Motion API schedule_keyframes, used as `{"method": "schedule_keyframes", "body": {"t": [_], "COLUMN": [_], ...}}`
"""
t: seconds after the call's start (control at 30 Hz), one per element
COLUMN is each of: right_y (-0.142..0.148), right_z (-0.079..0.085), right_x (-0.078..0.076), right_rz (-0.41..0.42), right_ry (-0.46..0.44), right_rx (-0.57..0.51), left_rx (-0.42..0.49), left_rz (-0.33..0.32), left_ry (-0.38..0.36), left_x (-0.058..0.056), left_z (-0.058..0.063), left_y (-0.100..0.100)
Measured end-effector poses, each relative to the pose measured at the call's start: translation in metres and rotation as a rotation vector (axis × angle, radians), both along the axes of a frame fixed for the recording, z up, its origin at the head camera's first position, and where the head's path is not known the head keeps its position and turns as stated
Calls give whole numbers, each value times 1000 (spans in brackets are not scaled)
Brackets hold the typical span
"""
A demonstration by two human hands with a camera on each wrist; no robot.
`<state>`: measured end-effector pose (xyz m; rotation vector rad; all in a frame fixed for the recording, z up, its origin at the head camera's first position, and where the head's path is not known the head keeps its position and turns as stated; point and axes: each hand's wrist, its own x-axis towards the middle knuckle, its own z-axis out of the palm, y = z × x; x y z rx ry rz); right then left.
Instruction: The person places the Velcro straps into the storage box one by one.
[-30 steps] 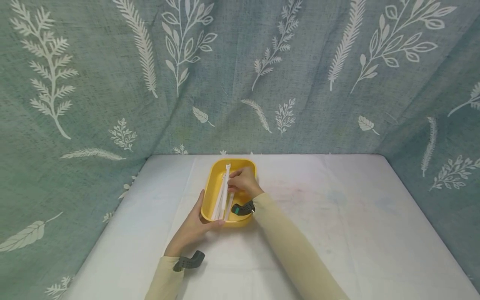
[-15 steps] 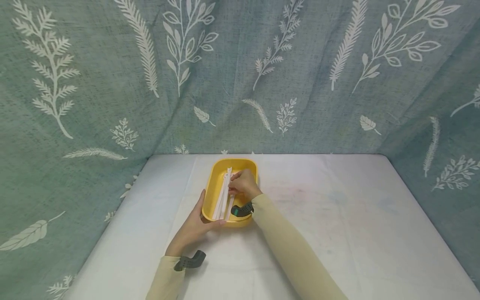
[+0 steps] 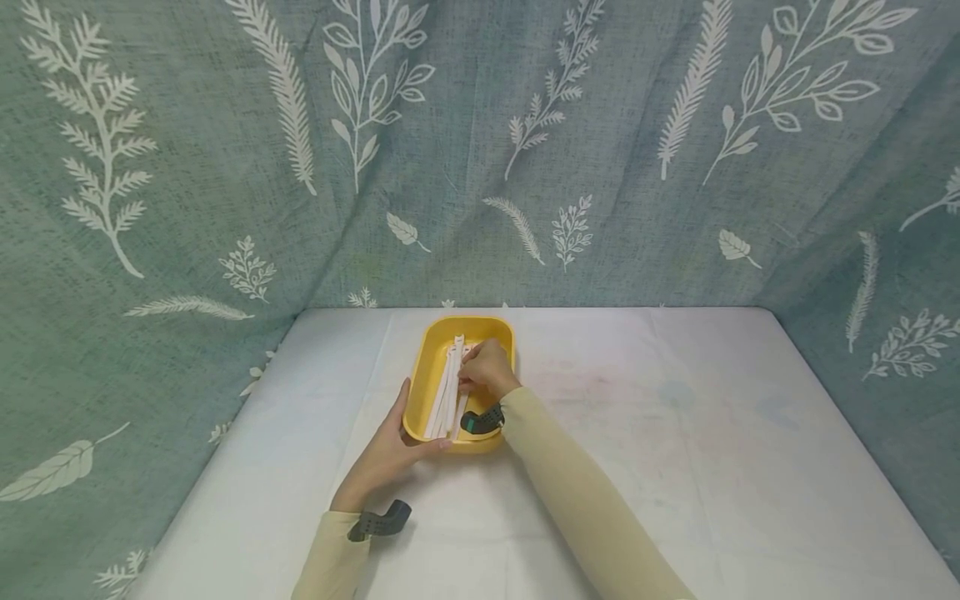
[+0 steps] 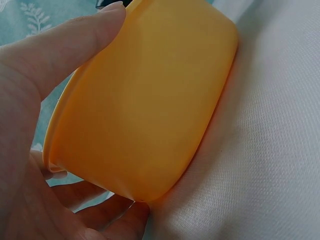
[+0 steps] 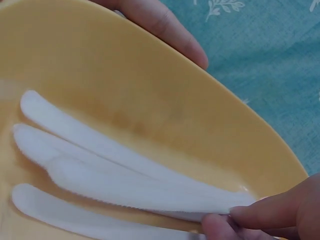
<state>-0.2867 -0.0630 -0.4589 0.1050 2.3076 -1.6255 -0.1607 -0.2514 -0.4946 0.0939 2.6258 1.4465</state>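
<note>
White plastic knives (image 5: 95, 136) lie lengthwise in a yellow tub (image 3: 431, 354) on the table. My left hand (image 3: 390, 457) grips the tub at its near left corner. The left wrist view shows the thumb up at the rim and the other fingers around the tub's wall (image 4: 150, 100). My right hand (image 3: 489, 367) reaches inside and pinches one serrated knife (image 5: 125, 186) by its handle end. This knife overlaps others of the bunch, while another knife (image 5: 85, 220) lies a little apart. The curled fingers (image 5: 270, 210) hide the handle ends in the right wrist view.
A white cloth (image 3: 675, 467) covers the table under the tub. Behind it and at the sides hangs a green-blue curtain (image 3: 465, 225) with white leaf prints. Each wrist carries a small black camera mount (image 3: 381, 521).
My right hand has lowered the pinched knife slightly; its far end has dropped from near the tub's back rim to further inside. The left hand and the tub stay in place.
</note>
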Motion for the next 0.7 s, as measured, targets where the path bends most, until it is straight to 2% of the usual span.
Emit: {"method": "schedule_keyframes", "body": {"t": [0.17, 0.7], "right_y": [-1, -1], "right_z": [-2, -5], "right_x": [-1, -4], "right_rz": [7, 19], "right_ry": [2, 11], "right_rx": [40, 59], "left_rx": [1, 4], "left_rz": [10, 7], "left_ry": [-6, -6], "left_x": [0, 0], "left_z": [0, 1], "left_y": [1, 1]}}
